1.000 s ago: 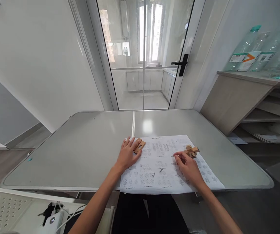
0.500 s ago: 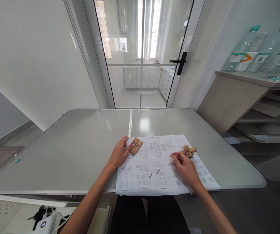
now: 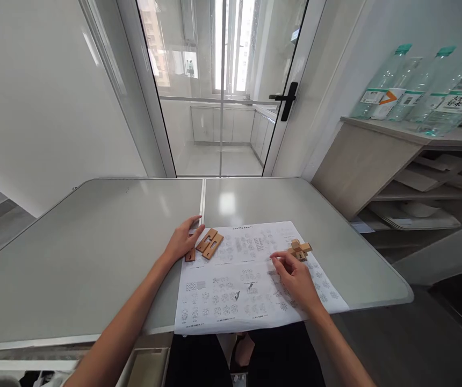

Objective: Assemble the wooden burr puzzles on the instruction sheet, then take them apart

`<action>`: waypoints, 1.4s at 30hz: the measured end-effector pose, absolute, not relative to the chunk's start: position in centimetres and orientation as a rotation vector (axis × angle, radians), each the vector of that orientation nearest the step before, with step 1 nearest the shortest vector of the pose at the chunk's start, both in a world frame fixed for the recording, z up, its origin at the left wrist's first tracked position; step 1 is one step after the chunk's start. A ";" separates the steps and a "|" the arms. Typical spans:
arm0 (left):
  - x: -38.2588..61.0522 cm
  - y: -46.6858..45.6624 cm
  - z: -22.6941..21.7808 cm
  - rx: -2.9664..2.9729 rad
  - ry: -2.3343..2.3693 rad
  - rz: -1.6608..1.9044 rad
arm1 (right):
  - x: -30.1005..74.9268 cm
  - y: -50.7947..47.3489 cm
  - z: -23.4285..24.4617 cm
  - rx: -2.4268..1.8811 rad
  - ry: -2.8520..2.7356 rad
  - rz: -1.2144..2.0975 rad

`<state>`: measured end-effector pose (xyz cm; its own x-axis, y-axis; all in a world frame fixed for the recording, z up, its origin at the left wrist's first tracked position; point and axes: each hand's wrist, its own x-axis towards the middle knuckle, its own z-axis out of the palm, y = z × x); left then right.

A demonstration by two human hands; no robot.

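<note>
My left hand point(image 3: 183, 237) lies with its fingers spread at the paper's upper left corner, partly over a wooden piece marked 3 point(image 3: 189, 256). Right beside it, two flat slotted wooden pieces point(image 3: 210, 243) lie side by side; the nearer one bears a 2. My right hand point(image 3: 297, 278) rests on the printed sheet point(image 3: 231, 314), fingers curled and thumb tip close to the index tip, nothing visible between them. Just beyond its knuckles sits a cross-shaped wooden block assembly point(image 3: 300, 249), also marked 3. Whether the hand touches the assembly, I cannot tell.
The grey table point(image 3: 94, 258) spans the view, with a metal seam at its middle. Behind it stands a glass door with a black handle point(image 3: 287, 100). Several plastic bottles point(image 3: 408, 91) stand on a wooden shelf unit point(image 3: 360, 166) at the right.
My left hand has drawn left off the slotted pieces, and the piece marked 3 now shows. My right hand holds its pose on the paper. The whole view has shifted slightly.
</note>
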<state>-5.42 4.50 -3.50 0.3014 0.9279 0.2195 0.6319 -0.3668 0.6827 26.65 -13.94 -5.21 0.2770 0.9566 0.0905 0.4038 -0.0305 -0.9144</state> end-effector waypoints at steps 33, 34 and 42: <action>-5.6 7.6 -3.1 2.192 1.387 0.771 | 26.1 -13.2 -5.2 -1.328 -0.803 0.875; -5.6 7.6 -3.0 2.194 1.393 0.764 | 26.1 -13.2 -5.2 -1.328 -0.798 0.879; -5.3 7.5 -3.0 2.228 1.404 0.738 | 26.4 -12.8 -5.7 -1.380 -0.844 0.879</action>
